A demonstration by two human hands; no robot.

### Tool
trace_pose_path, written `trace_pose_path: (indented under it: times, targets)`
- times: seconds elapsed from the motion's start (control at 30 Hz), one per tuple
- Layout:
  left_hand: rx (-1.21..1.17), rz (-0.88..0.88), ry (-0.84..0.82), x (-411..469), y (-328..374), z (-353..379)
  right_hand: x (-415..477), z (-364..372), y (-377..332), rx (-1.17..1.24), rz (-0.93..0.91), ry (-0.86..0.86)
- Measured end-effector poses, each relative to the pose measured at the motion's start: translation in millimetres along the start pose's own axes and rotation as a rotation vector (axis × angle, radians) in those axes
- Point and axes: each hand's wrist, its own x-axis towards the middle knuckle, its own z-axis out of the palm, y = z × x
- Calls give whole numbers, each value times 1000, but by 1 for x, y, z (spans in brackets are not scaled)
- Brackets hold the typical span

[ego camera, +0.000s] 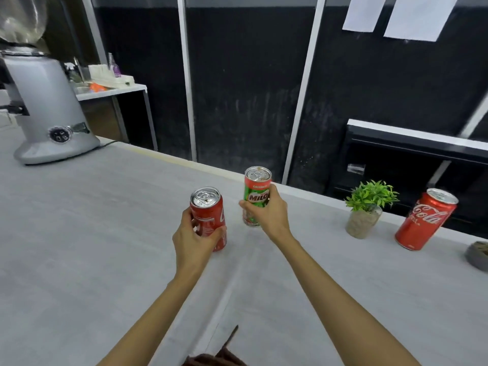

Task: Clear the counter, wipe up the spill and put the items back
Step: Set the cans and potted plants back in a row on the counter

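My left hand (194,237) grips a red cola can (207,210) upright near the middle of the grey counter (79,233). Just to its right, my right hand (266,212) holds a green Milo can (256,192), also upright, close to the counter's far edge. Whether either can touches the counter I cannot tell. A second red cola can (425,220) stands on the counter at the far right, apart from both hands. No spill shows clearly on the surface.
A grey coffee grinder (50,112) stands at the back left. A small potted plant (365,207) sits near the far edge right of my hands, and a dark round dish (478,256) lies at the right border. Beyond the counter are dark wall panels.
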Motion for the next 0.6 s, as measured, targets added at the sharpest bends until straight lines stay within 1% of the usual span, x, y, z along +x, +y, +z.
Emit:
trace_pose_path:
  times: [0.13, 0.33, 0.47, 0.6]
  targets:
    - [-31, -3, -50, 25, 19, 55, 34, -40, 16, -40, 45, 118]
    - [-17, -17, -152, 51, 30, 137, 64, -93, 60, -70, 120, 286]
    - [-5, -19, -183, 62, 30, 177, 75, -110, 86, -81, 145, 301]
    - [34, -16, -191, 71, 29, 202, 84, -112, 100, -79, 154, 290]
